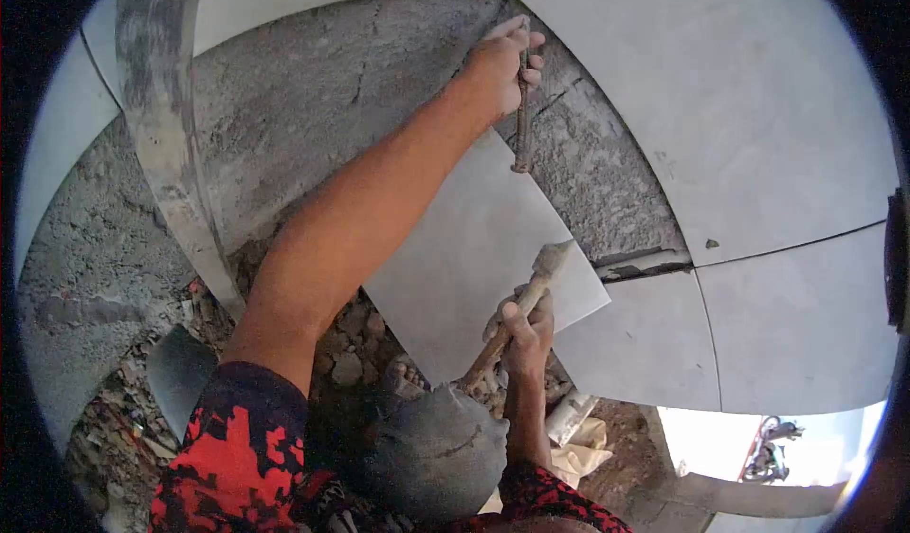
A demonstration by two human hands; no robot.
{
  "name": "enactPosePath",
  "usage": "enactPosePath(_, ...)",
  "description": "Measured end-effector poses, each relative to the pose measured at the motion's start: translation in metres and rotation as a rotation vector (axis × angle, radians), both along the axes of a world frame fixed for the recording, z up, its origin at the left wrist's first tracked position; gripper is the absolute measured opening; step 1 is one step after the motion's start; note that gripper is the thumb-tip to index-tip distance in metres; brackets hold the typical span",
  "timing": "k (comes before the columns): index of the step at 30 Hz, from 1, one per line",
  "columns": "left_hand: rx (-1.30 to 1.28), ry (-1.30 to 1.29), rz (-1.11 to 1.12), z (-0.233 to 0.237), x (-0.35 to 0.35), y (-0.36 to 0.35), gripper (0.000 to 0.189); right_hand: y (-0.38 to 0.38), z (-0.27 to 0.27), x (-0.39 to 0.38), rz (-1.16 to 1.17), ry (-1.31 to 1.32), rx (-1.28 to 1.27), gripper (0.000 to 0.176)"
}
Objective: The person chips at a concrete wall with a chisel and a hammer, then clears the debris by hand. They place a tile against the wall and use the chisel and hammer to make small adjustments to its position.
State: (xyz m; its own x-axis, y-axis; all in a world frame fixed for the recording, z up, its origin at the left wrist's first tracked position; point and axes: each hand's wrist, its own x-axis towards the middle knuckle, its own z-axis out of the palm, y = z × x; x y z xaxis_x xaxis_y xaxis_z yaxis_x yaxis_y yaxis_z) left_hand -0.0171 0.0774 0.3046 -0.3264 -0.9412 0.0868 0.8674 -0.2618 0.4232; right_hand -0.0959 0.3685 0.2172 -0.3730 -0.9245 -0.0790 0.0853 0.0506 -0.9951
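Head view. The left hand [502, 64] is gripping a thin, ribbed, rust-brown steel chisel [522, 125] near its top, fingers wrapped around the shank. The rod is pointing straight down, with its tip meeting the upper edge of a smooth, flat, pale grey tile [455, 248]. The right hand [523, 329] is clenching the worn wooden handle of a hammer [542, 269], whose blocky, dust-coated head is hovering over the tile's lower right part, well below the chisel's top. The tile is a square slab lying askew against a rough, cracked, granular grey mortar bed [322, 97]. Large smooth wall tiles [749, 106], matt and off-white with thin dark joints, are bordering the mortar above and to the right. A long, cement-smeared plank [161, 125] is leaning at the left. Broken lumps of rubble [346, 358] are lying below the tile, beside the person's red-and-black patterned sleeve [237, 448].
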Motion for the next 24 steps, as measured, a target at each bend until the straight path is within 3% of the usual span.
enactPosePath(3, -0.009, -0.054, -0.023, 0.008, -0.008, -0.004, 0.032, -0.001, -0.009, -0.002, -0.001, 0.005, 0.039, 0.049)
enactPosePath(5, 0.094, 0.069, 0.01, 0.014, -0.012, -0.011, 0.033, -0.001, -0.013, -0.003, -0.002, 0.001, 0.065, 0.051)
enactPosePath(15, 0.09, -0.063, 0.084, 0.025, -0.016, -0.006, 0.029, -0.01, -0.028, -0.01, 0.005, 0.009, 0.015, 0.048)
enactPosePath(17, 0.075, 0.007, 0.082, 0.026, -0.016, -0.006, 0.02, -0.01, -0.027, -0.012, 0.011, -0.007, 0.048, 0.046)
enactPosePath(21, -0.003, 0.094, 0.04, 0.019, -0.023, -0.015, 0.015, -0.015, -0.031, -0.012, 0.003, -0.079, -0.05, 0.054)
enactPosePath(24, 0.061, 0.099, 0.136, 0.022, -0.028, -0.011, 0.016, -0.012, -0.022, -0.012, -0.002, -0.161, -0.105, 0.058)
